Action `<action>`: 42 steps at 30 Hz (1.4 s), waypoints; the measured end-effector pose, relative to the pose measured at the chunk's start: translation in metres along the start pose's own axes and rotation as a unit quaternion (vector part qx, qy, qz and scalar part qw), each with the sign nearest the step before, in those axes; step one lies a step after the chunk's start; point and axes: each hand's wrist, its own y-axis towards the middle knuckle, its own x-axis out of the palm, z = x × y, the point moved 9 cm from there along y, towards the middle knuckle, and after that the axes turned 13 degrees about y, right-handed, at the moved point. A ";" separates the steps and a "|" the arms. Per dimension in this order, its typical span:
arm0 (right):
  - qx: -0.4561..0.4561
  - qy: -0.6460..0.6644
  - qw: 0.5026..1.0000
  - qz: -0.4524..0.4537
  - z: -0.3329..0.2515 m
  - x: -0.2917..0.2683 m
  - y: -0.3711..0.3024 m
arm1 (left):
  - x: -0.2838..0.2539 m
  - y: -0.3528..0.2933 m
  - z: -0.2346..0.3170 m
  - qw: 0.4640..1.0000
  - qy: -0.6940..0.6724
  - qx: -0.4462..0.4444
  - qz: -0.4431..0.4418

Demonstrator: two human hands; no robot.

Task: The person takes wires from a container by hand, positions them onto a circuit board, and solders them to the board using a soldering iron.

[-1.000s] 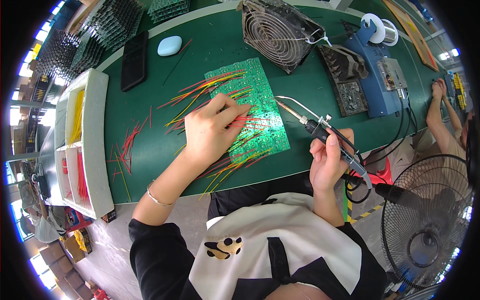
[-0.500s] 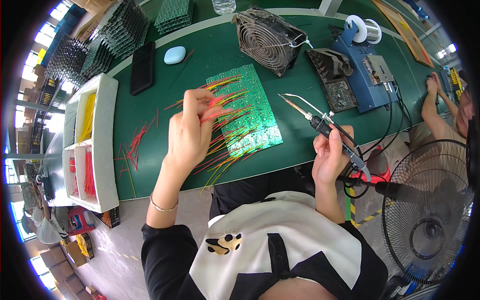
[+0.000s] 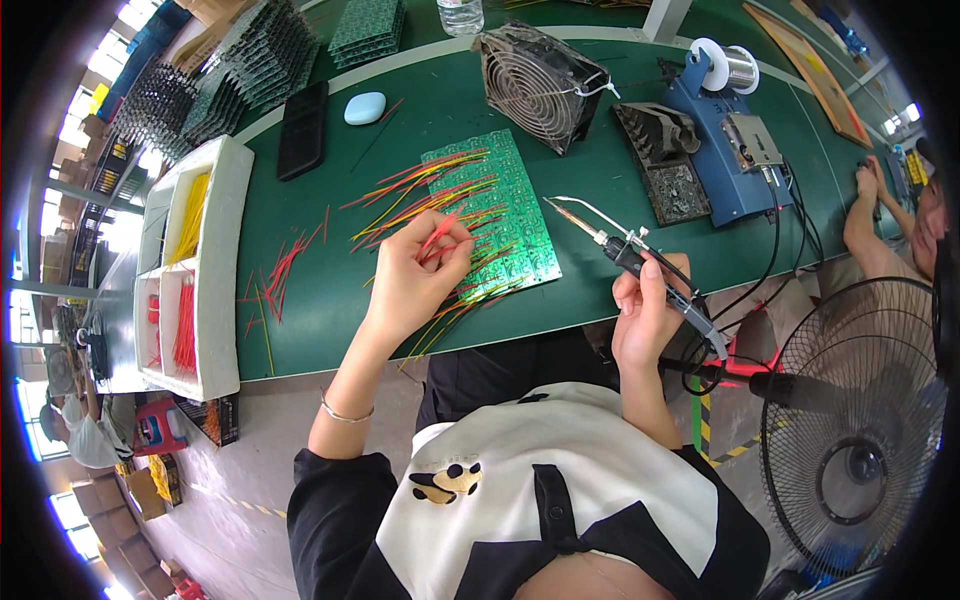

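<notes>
My left hand (image 3: 418, 278) is closed, its fingertips pinching a few short red wires (image 3: 438, 234) over the left edge of a green circuit board panel (image 3: 535, 225). Rows of red and yellow wires lie across that panel, their ends sticking out past its left side; some are hidden behind the hand. To the right of the board, my right hand (image 3: 645, 315) is wrapped around a soldering iron (image 3: 622, 256) fitted with a thin metal solder guide tube. The iron's tip points up and left, just off the board's right edge.
A white foam box (image 3: 222, 260) of yellow and red wires stands at left, loose red wires (image 3: 285, 265) beside it. Beyond are a phone (image 3: 303, 130), a white case (image 3: 364, 108), a small metal fan (image 3: 540, 85) and a blue solder feeder (image 3: 715, 150). A co-worker's hands (image 3: 870, 178) show far right.
My left hand has come down and to the right with the red wires, uncovering the upper rows on the board. The soldering iron has shifted slightly left. The view has turned a little.
</notes>
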 end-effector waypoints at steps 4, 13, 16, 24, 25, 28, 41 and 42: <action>0.003 -0.010 1.000 -0.011 0.002 0.001 -0.002 | 0.007 0.001 -0.003 0.998 0.049 0.027 0.031; -0.003 -0.052 0.999 -0.014 0.003 0.004 -0.005 | 0.008 0.005 -0.005 0.993 0.108 0.019 0.043; 0.000 -0.053 0.998 -0.022 0.005 0.005 -0.006 | 0.005 0.004 0.014 0.982 0.170 0.048 0.072; -0.022 -0.077 0.996 -0.047 0.008 0.005 -0.009 | 0.009 0.001 0.020 0.966 0.214 0.093 0.110; -0.053 -0.099 0.992 -0.053 0.005 0.007 -0.008 | 0.006 0.002 0.021 0.966 0.210 0.097 0.118; -0.046 -0.088 0.993 -0.064 0.004 0.008 -0.008 | 0.004 0.002 0.014 0.973 0.173 0.093 0.118; -0.018 -0.055 0.998 -0.039 0.005 0.007 -0.009 | -0.014 0.005 -0.011 0.991 -0.096 0.012 0.098; -0.020 -0.054 0.998 -0.040 0.005 0.007 -0.010 | -0.015 0.004 -0.009 0.990 -0.096 0.014 0.099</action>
